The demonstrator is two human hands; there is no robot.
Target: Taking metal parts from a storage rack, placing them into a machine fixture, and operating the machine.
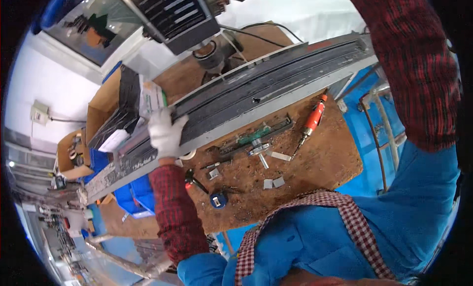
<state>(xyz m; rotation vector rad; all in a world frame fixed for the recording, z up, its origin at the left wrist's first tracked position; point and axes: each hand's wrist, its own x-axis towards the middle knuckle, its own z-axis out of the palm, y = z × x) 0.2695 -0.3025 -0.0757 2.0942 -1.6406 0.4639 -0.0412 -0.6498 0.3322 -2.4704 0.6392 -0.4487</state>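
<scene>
My left hand (166, 132), in a white glove, lies on a long dark metal profile (217, 106) with pale edges. Its thumb is spread away from the fingers, and part of the fingertips is hard to make out. The profile slants across the wooden bench (330, 163), from lower left to upper right. Above its far edge stands a drill press (172, 17), its chuck (209, 54) pointing down behind the profile. My right arm (414, 69) reaches up past the top edge, so the right hand is out of sight.
On the bench lie an orange-red hand tool (314, 117), a green-and-metal clamp (253, 136), small metal squares (279, 182) and a blue tape measure (218, 200). Beside the profile's left end stand an open cardboard box (101, 101) and a blue bin (135, 200). A metal frame (382, 133) stands right.
</scene>
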